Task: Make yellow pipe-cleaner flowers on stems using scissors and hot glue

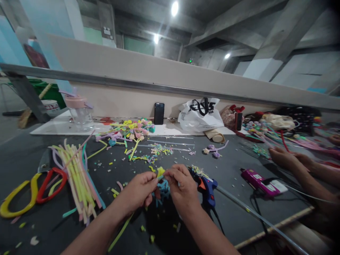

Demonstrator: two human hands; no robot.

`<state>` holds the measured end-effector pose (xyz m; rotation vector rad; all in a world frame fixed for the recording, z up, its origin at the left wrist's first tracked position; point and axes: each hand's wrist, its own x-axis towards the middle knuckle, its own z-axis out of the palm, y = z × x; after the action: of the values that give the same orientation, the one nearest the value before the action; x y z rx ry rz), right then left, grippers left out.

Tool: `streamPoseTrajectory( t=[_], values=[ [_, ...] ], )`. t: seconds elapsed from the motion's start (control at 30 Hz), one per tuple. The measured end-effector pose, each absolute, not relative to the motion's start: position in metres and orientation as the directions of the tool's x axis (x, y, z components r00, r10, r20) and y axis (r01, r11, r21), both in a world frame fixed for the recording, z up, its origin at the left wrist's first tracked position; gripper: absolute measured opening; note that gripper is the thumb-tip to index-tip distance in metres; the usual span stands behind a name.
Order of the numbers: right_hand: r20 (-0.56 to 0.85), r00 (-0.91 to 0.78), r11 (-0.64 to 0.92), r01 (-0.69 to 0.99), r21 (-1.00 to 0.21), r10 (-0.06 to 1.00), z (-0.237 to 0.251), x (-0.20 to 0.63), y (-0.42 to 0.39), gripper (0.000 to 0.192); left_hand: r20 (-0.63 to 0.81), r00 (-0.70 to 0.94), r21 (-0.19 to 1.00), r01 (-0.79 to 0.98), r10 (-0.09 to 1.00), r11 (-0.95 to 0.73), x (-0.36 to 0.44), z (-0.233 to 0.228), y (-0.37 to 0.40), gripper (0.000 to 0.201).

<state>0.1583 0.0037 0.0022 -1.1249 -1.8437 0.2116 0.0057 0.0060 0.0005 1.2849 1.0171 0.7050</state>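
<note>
My left hand [142,187] is closed in a pinch around a yellow pipe-cleaner flower [160,171]. Below that hand runs a yellow-green stem [120,232], apparently the flower's own. My right hand [183,189] meets it from the other side, thumb and finger pinched on a short light blue pipe-cleaner piece [161,176] against the flower. Just beneath the fingertips lies a heap of blue pipe-cleaner pieces [164,189], partly covered by the hands. A blue glue gun [209,191] with an orange trigger rests right of my right hand.
Pipe-cleaner stems [77,177] and large scissors [37,187] lie at left. Finished flowers [138,129], a phone [159,114], a jug [79,113] and a white bag [200,118] stand behind. Rightward are a glue stick [255,212], a magenta power strip [261,182] and another person's hands [288,161].
</note>
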Motion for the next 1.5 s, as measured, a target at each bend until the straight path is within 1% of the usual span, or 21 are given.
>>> streamPoseTrajectory(
  t=[0.13,0.23,0.43,0.57,0.77,0.93,1.17,1.27,1.37,1.43,1.5],
  values=[
    [0.583,-0.218,0.572,0.619,-0.538,0.783,0.003,0.160,0.006,0.021,-0.180,0.413,0.983,0.119,0.893,0.143,0.006,0.000,0.006,0.033],
    [0.570,-0.236,0.574,0.620,-0.535,0.787,0.003,0.160,0.008,0.021,-0.168,0.409,0.985,0.104,0.897,0.138,0.007,-0.001,0.007,0.033],
    [0.605,-0.218,0.595,0.597,-0.539,0.766,0.002,0.159,0.009,0.018,-0.171,0.399,0.985,0.071,0.901,0.156,0.008,0.003,0.006,0.030],
    [0.593,-0.217,0.587,0.593,-0.550,0.775,0.001,0.159,0.010,0.019,-0.182,0.402,0.983,0.049,0.897,0.178,0.007,0.003,0.006,0.030],
    [0.584,-0.216,0.582,0.585,-0.565,0.783,0.001,0.158,0.010,0.017,-0.154,0.414,0.982,-0.039,0.897,0.187,0.003,-0.005,0.009,0.028],
    [0.586,-0.193,0.577,0.567,-0.588,0.787,0.001,0.157,0.010,0.017,-0.166,0.429,0.970,-0.091,0.888,0.226,0.000,-0.007,0.009,0.026],
    [0.576,-0.209,0.584,0.542,-0.604,0.790,-0.002,0.158,0.011,0.019,-0.183,0.421,0.967,-0.086,0.888,0.240,0.001,-0.008,0.013,0.034],
    [0.612,-0.178,0.603,0.512,-0.611,0.771,-0.002,0.158,0.009,0.018,-0.191,0.410,0.964,-0.095,0.892,0.250,0.000,-0.009,0.013,0.035],
    [0.655,-0.112,0.609,0.510,-0.608,0.748,0.000,0.160,0.006,0.016,-0.202,0.397,0.956,-0.117,0.895,0.268,-0.001,-0.008,0.014,0.034],
    [0.649,-0.075,0.584,0.524,-0.620,0.757,0.000,0.163,0.005,0.014,-0.220,0.386,0.948,-0.132,0.896,0.290,-0.002,-0.007,0.015,0.033],
    [0.607,-0.050,0.532,0.544,-0.650,0.793,-0.003,0.168,0.005,0.013,-0.236,0.385,0.936,-0.155,0.892,0.315,-0.003,-0.007,0.015,0.033]
  ],
)
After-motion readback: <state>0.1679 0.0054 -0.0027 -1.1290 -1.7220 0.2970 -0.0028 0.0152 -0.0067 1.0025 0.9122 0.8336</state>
